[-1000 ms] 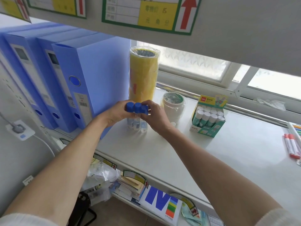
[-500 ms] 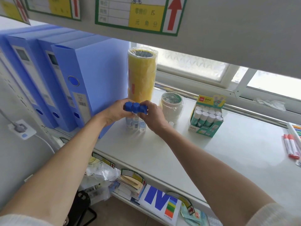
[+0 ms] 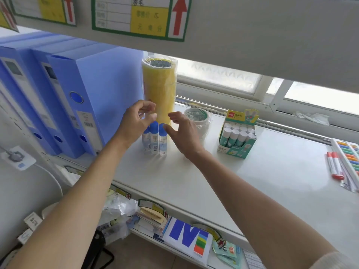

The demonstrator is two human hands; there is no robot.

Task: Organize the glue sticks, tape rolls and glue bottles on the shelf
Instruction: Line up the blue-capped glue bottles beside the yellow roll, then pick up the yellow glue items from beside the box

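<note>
Three clear glue bottles [image 3: 154,139] with blue caps stand side by side on the white shelf [image 3: 213,177], in front of a tall wrapped stack of yellow tape rolls [image 3: 159,88]. My left hand [image 3: 137,121] hovers just left of and above the caps, fingers loosely curled and holding nothing. My right hand [image 3: 182,131] is just right of the bottles, fingers apart, touching nothing. A wrapped white tape roll [image 3: 198,118] sits behind my right hand. A green box of white-capped glue sticks [image 3: 238,139] stands further right.
Blue file boxes [image 3: 64,100] fill the shelf's left end. Red markers [image 3: 334,165] and a pack of coloured pens [image 3: 347,152] lie at the right. An upper shelf edge with labels [image 3: 139,16] hangs overhead. Papers and bags [image 3: 151,216] sit on the lower shelf.
Both hands have let go of the three glue bottles and pulled a little up and apart. The bottles now stand free on the shelf.
</note>
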